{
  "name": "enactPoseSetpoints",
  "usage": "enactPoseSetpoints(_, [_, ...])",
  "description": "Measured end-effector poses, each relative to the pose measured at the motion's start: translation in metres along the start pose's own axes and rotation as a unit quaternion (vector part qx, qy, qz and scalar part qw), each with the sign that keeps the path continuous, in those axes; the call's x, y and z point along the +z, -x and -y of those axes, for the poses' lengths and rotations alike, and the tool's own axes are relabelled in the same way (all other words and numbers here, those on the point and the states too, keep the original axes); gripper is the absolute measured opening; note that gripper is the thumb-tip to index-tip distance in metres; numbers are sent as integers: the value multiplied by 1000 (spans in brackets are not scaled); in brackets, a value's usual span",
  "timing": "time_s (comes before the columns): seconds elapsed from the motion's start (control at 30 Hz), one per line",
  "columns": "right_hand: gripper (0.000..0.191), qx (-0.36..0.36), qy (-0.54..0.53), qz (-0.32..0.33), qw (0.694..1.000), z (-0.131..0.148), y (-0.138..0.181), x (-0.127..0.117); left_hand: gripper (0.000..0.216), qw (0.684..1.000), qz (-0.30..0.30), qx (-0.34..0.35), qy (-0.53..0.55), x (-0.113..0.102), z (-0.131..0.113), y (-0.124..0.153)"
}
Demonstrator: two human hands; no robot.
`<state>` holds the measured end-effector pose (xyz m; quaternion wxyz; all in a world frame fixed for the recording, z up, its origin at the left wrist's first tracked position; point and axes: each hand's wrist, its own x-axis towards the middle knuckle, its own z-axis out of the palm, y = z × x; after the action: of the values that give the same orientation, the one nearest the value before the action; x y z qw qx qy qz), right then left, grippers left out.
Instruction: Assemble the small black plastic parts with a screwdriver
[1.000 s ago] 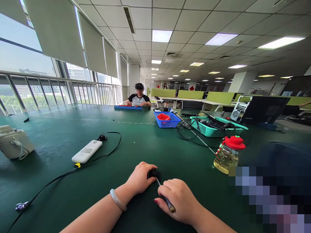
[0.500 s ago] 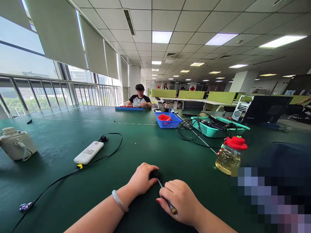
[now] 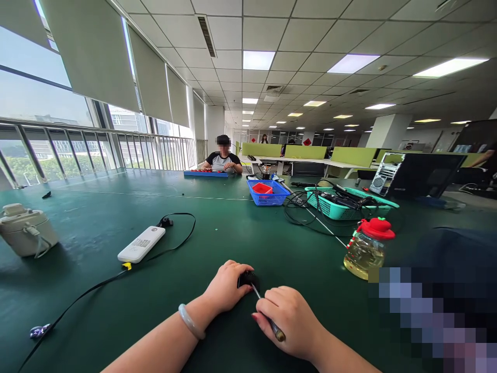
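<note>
Left hand [image 3: 227,285]: grip closed around small black object [image 3: 246,278]. Right hand [image 3: 290,317]: grip clasping screwdriver [image 3: 277,331], tip at object. Work apparently underway; portions done and left indiscernible.

Dk grn tbl [image 3: 233,233] — wht device [image 3: 142,243], blue bskt [image 3: 272,200], teal bskt [image 3: 337,210], red-lidded jar [image 3: 367,251]

Ceiling lights [image 3: 259,60] glow above green partitions [image 3: 305,151]; pale blinds [image 3: 89,57] partly cover the windows [image 3: 39,90].
</note>
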<state>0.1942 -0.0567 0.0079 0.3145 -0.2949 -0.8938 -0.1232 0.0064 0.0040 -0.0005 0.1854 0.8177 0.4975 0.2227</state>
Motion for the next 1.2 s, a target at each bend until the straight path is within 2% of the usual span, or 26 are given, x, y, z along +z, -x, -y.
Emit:
enactPoseSetpoints(0.23, [31, -6, 2, -24, 1000, 3, -1, 4, 53, 1000, -6, -20, 10, 0, -2, 1])
enactPoseSetpoints(0.5, [29, -4, 4, -28, 1000, 3, -2, 4, 38, 1000, -8, -8, 7, 1, 0, 0])
enactPoseSetpoints(1.2, [29, -18, 3, -21, 1000, 2, -2, 5, 37, 1000, -6, -5, 1, 0, 0, 0])
